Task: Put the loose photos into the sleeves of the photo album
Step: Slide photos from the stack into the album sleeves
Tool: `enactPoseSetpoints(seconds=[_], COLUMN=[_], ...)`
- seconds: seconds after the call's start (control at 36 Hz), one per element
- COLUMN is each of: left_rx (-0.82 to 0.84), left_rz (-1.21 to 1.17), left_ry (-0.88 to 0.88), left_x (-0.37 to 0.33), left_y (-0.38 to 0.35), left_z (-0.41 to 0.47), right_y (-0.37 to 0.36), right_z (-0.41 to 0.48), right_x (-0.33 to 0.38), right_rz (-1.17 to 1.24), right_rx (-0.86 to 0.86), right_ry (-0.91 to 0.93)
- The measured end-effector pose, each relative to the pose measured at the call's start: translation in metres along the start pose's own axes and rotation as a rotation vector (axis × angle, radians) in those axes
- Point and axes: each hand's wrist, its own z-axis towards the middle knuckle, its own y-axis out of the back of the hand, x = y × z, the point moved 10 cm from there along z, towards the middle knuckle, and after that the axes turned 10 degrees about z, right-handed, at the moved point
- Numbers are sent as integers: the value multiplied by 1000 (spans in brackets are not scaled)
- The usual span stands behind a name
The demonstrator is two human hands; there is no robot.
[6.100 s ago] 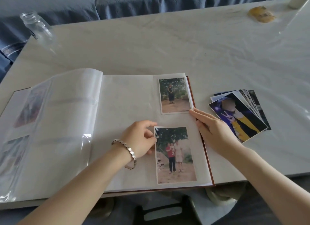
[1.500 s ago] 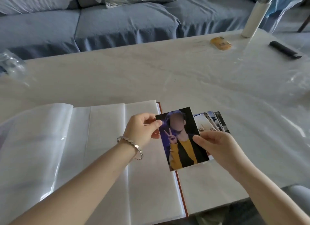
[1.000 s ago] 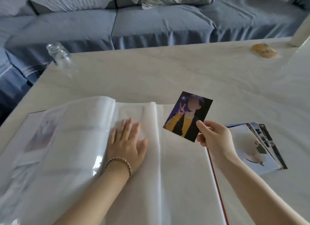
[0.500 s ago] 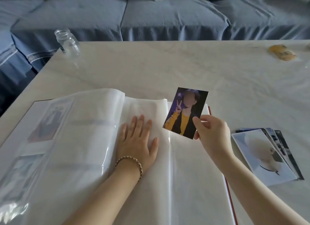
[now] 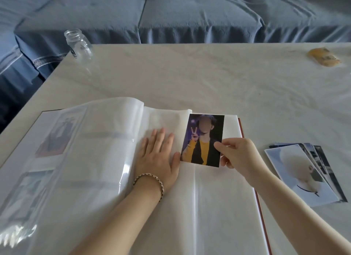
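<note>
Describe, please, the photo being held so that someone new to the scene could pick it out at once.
On the white table lies an open photo album. Over its right-hand page the right hand pinches one photo by its lower right corner. Unlike the fanned stack of loose photos lying further right, it shows a figure in yellow and black making a V sign.

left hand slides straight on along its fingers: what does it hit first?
Nothing standing, as far as the picture shows: the left hand lies flat on the album page, fingers pointing to its far edge, then bare table. The held photo lies right of that line.
</note>
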Motion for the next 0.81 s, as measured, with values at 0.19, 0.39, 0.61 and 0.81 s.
enactPoseSetpoints(seconds=[0.19, 0.39, 0.61, 0.81], left_rx=[-16, -74, 70, 189], left_rz=[-75, -140, 24, 305], left_ry=[5, 43, -26, -70], left_x=[-1, 0, 5, 41], left_y=[4, 10, 16, 23], left_z=[-2, -3, -6, -14], right_y=[-16, -33, -24, -28], right_z=[11, 19, 17, 17], right_x=[0, 16, 18, 11], right_rz=[-14, -128, 2, 202], right_rx=[55, 62, -27, -38], right_ry=[-49, 32, 83, -11])
